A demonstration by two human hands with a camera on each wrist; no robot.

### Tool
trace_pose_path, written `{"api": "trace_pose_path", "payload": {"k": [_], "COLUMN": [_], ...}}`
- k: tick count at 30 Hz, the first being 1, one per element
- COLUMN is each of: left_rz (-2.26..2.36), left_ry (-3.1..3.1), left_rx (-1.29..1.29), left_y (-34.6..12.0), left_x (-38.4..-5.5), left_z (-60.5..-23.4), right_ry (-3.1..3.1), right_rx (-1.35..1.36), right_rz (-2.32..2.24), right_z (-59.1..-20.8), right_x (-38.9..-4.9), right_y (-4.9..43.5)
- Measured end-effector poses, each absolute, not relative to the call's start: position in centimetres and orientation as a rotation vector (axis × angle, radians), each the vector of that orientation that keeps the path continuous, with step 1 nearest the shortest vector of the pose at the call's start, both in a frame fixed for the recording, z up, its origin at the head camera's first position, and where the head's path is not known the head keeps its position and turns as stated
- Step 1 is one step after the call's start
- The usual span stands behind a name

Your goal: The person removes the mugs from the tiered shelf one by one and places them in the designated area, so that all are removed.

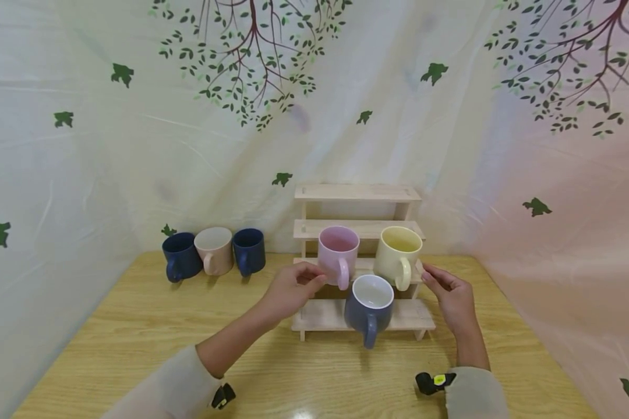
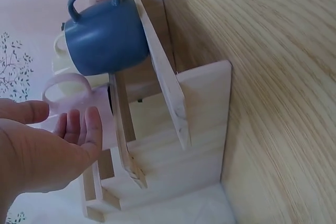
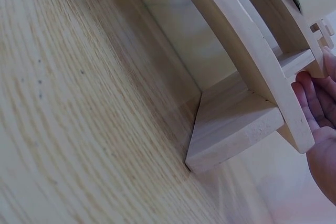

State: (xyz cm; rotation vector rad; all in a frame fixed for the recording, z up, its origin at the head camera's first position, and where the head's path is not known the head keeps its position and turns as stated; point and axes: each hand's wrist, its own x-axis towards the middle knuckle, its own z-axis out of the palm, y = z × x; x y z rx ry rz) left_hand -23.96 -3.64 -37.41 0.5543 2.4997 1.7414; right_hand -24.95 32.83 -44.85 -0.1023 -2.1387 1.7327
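A stepped wooden display stand (image 1: 320, 317) holds three mugs. The pink mug (image 1: 338, 250) and the pale yellow mug (image 1: 393, 256) stand on the second step from the bottom, and a grey-blue mug (image 1: 361, 314) with a white inside is on the lowest step. My left hand (image 1: 293, 291) is beside the pink mug, its fingers bent loosely and the thumb apart; in the left wrist view nothing shows between them. At the second step's right end, my right hand (image 1: 453, 297) pinches the board's edge, with fingers (image 3: 307, 95) below it; part of this hand is cut off in the right wrist view.
On the table's back left stand a dark blue mug (image 1: 183, 259), a beige-pink mug (image 1: 217, 256) and another dark blue mug (image 1: 251, 250), side by side. Behind the wooden table (image 1: 215, 326) hangs a pale curtain (image 1: 215, 163) printed with leaves.
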Motion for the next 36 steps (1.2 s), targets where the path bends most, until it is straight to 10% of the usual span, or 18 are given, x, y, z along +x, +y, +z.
{"api": "trace_pose_path", "payload": {"k": [36], "left_rz": [2.07], "left_ry": [1.811], "left_rx": [0.594], "left_y": [-0.2], "left_x": [-24.7], "left_z": [-37.4], "right_ry": [-2.152], "right_rx": [-0.124], "right_rz": [1.738], "right_z": [-44.6], "right_x": [-24.8], "right_y": [32.8]}}
